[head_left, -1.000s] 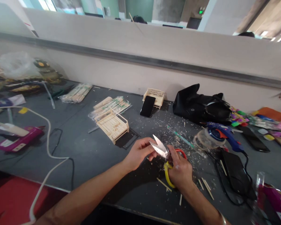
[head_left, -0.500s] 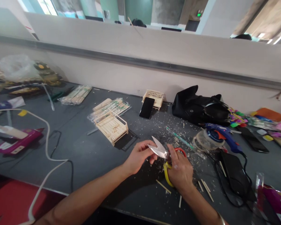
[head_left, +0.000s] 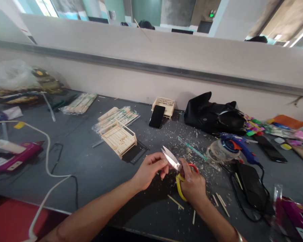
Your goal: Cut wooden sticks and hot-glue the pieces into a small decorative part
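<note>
Above the dark desk (head_left: 91, 181): two bare hands were close together, and from where I stood I counted the clock from the scissors (head_left: 175, 163) between them.
Right hand (head_left: 195, 185): it was closed around the red and yellow handles of the scissors.
Scissors: they were raised over the desk, blades pointing to eleven o'clock, with only a narrow gap at the tips.
Left hand (head_left: 150, 170): its thumb and fingers were pinched nearly together just beside the blades; if something thin was between them, I could not tell.
Wooden bed model (head_left: 117, 137): it stood at ten o'clock, with packets of sticks (head_left: 123, 116) just behind it.
Phone (head_left: 157, 116): it leaned at eleven o'clock against a small wooden bench (head_left: 168, 107).
Black bag (head_left: 200, 112): it lay at one o'clock, near the wall.
Blue glue gun (head_left: 247, 151): it was between two and three o'clock.
Loose sticks (head_left: 223, 205): some lay at four o'clock, well apart from the blades.
</note>
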Demonstrator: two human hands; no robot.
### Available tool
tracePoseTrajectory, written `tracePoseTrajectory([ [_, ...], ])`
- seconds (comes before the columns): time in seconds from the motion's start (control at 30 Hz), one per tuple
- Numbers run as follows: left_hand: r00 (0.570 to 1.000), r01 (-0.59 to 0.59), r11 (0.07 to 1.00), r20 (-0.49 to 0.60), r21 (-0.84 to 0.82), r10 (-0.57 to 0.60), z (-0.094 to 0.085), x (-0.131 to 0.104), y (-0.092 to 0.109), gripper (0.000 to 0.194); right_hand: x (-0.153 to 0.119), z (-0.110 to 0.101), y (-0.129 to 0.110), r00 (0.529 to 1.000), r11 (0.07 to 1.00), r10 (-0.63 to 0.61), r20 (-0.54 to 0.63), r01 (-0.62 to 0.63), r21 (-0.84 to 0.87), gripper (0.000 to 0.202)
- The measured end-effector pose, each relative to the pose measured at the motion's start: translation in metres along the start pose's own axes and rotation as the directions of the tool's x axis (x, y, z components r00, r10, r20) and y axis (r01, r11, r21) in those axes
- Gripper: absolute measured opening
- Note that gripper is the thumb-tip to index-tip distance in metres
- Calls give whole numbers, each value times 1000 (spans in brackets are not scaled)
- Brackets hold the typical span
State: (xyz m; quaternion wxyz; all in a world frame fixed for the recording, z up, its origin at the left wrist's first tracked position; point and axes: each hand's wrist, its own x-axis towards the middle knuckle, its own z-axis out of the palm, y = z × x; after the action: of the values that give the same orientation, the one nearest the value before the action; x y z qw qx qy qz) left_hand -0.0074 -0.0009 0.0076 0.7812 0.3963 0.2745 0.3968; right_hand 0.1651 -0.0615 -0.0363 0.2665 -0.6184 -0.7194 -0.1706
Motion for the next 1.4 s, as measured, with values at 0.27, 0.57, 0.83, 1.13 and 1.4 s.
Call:
tracePoseTrajectory([
  [0.27,996,-91,993,11,75,91,-3,1,3,35,6,-2,7,974,961,209,93,-222,167,35],
  [0.57,993,-119,987,6,112,119,-5,6,-1,45,4,-4,3,989,981,48,140,-74,180,47],
  [0.83,993,-114,979,10,170,114,-5,4,2,43,4,-7,3,990,988,33,135,-53,145,46],
  [1.13,992,-123,975,28,185,120,-7,4,3,37,3,-6,4,992,991,-7,127,-10,135,45],
  [1.4,990,-142,953,37,268,137,-11,4,4,37,2,-7,1,995,997,-11,102,3,81,47],
])
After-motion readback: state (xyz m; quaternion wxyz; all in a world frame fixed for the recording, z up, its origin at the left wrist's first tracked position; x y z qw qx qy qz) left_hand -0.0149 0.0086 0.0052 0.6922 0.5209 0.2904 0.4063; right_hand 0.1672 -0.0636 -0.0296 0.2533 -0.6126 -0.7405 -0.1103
